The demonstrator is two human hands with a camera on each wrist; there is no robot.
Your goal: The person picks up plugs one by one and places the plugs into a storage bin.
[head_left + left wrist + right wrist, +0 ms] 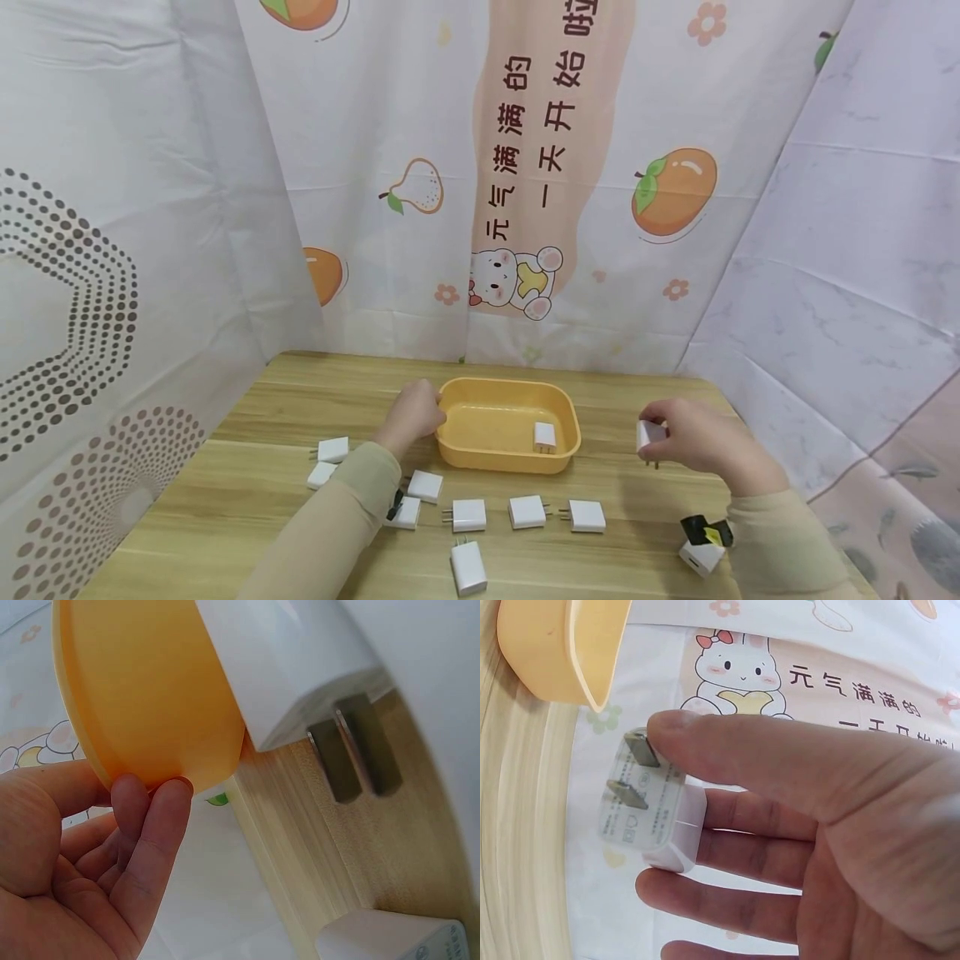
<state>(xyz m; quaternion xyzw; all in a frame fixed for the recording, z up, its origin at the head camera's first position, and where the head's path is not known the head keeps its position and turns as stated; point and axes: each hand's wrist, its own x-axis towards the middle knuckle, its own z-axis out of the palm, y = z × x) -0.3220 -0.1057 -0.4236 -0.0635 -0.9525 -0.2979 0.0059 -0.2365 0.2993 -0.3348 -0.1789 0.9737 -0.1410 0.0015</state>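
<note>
My left hand (415, 414) pinches the left rim of a yellow plastic basin (498, 460) on the wooden table; the left wrist view shows thumb and fingers (161, 840) at the basin's edge. Inside the basin, toward its right end, lies one white charger plug (544, 434). To the basin's right, my right hand (693, 442) holds another white charger plug (648, 434) above the table. Its two metal prongs face the right wrist camera, with the thumb on one side and fingers (754, 855) on the other.
Several white charger plugs lie before the basin, among them one plug (468, 568) nearest me and another plug (587, 516) toward the right. More plugs (333, 450) sit by my left forearm. A white device with a black strap (702, 557) is at my right wrist. Printed curtains (360, 242) stand behind the table.
</note>
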